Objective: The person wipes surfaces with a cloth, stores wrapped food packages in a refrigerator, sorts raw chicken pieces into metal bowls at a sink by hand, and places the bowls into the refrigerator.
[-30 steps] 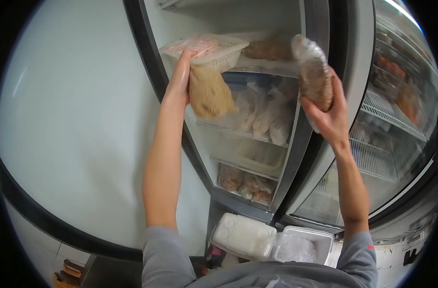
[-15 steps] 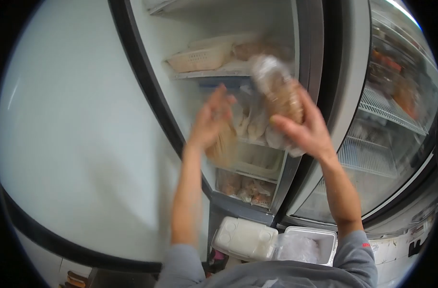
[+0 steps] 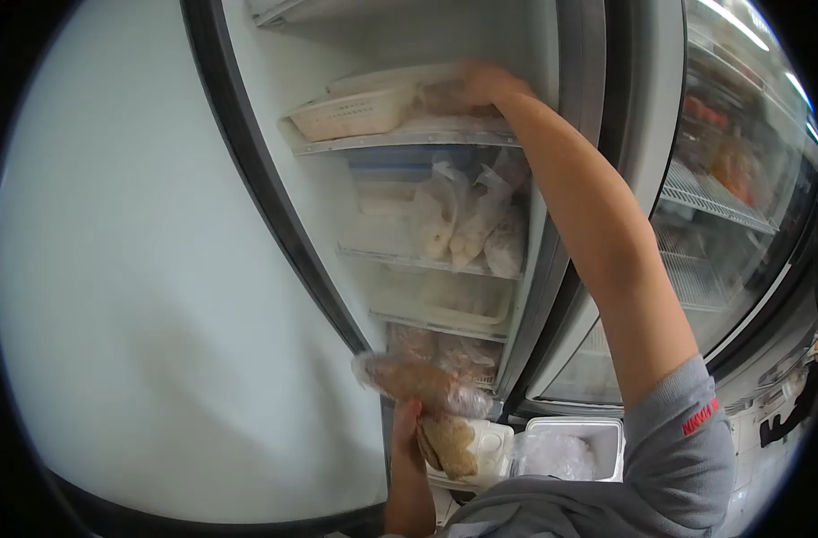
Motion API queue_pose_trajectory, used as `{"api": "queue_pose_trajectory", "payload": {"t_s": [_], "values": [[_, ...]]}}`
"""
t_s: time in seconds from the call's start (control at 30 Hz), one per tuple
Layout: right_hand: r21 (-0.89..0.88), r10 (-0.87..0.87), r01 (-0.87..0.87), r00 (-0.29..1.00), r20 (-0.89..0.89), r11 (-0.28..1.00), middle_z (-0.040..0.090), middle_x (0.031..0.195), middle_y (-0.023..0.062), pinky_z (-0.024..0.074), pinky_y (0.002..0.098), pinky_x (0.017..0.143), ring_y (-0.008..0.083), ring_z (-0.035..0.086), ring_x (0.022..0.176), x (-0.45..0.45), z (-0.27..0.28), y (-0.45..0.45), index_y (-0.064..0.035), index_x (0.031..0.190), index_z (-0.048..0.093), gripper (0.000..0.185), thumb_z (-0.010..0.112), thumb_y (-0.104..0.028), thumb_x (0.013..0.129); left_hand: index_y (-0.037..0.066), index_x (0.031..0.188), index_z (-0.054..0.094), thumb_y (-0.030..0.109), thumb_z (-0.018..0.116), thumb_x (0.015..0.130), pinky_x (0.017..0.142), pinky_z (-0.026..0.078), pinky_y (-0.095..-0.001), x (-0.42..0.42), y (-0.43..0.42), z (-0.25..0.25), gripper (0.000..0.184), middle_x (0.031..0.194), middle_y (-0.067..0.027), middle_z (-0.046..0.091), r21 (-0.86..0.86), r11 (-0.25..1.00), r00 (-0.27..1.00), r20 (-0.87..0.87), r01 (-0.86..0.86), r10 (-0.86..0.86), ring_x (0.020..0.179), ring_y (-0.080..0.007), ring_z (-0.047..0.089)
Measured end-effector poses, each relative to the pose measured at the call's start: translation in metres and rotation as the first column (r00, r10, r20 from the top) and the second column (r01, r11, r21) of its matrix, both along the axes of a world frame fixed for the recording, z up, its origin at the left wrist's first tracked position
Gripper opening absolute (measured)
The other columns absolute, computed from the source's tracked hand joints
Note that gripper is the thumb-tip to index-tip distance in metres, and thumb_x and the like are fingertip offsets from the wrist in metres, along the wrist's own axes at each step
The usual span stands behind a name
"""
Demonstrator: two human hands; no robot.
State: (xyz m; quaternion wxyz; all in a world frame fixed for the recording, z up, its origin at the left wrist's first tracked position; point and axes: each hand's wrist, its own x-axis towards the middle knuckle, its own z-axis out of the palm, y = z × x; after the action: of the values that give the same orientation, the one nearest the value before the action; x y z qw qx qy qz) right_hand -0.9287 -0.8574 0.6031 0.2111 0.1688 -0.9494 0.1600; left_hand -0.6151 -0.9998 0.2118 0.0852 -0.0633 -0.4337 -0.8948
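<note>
Wrapped pack [image 3: 427,384] now clamped in L hand [image 3: 408,423], 6 o'clock, tan bag [image 3: 450,448] beside; R hand [image 3: 494,83] thus freed, well apart, at brown pack [image 3: 440,97], 1 o'clock, grip unclear.

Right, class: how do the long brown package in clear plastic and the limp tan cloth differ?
Surface: the long brown package in clear plastic shines; the limp tan cloth looks dull.
Shape: the package is long and rounded; the cloth droops.
Position: the package lies higher, roughly crosswise; the cloth hangs below it.
Both are held in the left hand.
</note>
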Motion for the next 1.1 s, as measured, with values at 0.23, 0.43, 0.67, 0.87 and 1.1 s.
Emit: {"api": "queue_pose_trajectory", "payload": {"t_s": [0.23, 0.43, 0.67, 0.87, 1.1], "values": [[0.085, -0.089, 0.077, 0.986, 0.144, 0.993, 0.065, 0.104, 0.0126, 0.0510, 0.0401, 0.079, 0.0276, 0.063, 0.095, -0.018, -0.002, 0.005, -0.0078, 0.094, 0.070, 0.041, 0.074, -0.031, 0.061, 0.000, 0.126, 0.046, 0.036, 0.064, 0.085, 0.089, 0.047, -0.0363, 0.063, -0.013, -0.129, 0.058, 0.113, -0.0105, 0.058, 0.019, 1.000, 0.978, 0.208, 0.016, -0.019, 0.103, -0.0230, 0.057], [0.180, 0.058, -0.065, 0.997, 0.046, 0.981, 0.067, 0.091, 0.0178, 0.0501, 0.0384, 0.072, 0.0284, 0.064, 0.083, 0.040, 0.002, 0.016, -0.0017, 0.091, 0.068, 0.043, 0.072, -0.031, 0.061, 0.000, 0.124, 0.049, 0.032, 0.069, 0.083, 0.089, 0.046, -0.0349, 0.087, -0.006, -0.100, 0.055, 0.114, -0.0087, 0.057, 0.022, 0.998, 0.942, 0.334, -0.054, 0.043, 0.102, -0.0217, 0.056], [-0.522, 0.632, -0.597, 0.763, -0.135, 0.609, 0.063, 0.092, 0.0123, 0.0500, 0.0360, 0.077, 0.0247, 0.062, 0.085, 0.179, -0.105, 0.061, 0.0002, 0.107, 0.059, 0.060, 0.079, -0.038, 0.065, -0.001, 0.119, 0.051, 0.036, 0.076, 0.077, 0.086, 0.046, -0.0320, 0.077, -0.006, -0.057, 0.061, 0.109, -0.0072, 0.057, -0.235, 0.961, 0.973, 0.140, -0.144, 0.180, 0.098, -0.0184, 0.055], [-0.956, 0.827, -0.142, 0.545, 0.141, 0.257, 0.028, 0.148, 0.0136, 0.0266, 0.0336, 0.110, 0.0210, 0.028, 0.135, 0.266, -0.366, 0.125, -0.0059, 0.147, 0.020, 0.084, 0.068, -0.029, 0.083, -0.001, 0.121, 0.049, 0.036, 0.078, 0.076, 0.087, 0.045, -0.0315, 0.083, 0.049, -0.012, 0.065, 0.109, -0.0074, 0.058, -0.399, 0.916, 0.990, 0.136, 0.022, 0.035, 0.100, -0.0184, 0.055], [-0.926, 0.931, 0.375, 0.349, 0.109, -0.033, 0.028, 0.148, 0.0078, 0.0298, 0.0284, 0.107, 0.0151, 0.033, 0.131, 0.364, -0.481, 0.259, -0.0116, 0.148, 0.021, 0.074, 0.063, -0.014, 0.087, -0.004, 0.115, 0.054, 0.029, 0.064, 0.088, 0.083, 0.046, -0.0301, 0.082, 0.192, -0.038, 0.044, 0.107, -0.0147, 0.063, -0.628, 0.657, 0.884, 0.448, 0.417, -0.133, 0.097, -0.0181, 0.059]]}}
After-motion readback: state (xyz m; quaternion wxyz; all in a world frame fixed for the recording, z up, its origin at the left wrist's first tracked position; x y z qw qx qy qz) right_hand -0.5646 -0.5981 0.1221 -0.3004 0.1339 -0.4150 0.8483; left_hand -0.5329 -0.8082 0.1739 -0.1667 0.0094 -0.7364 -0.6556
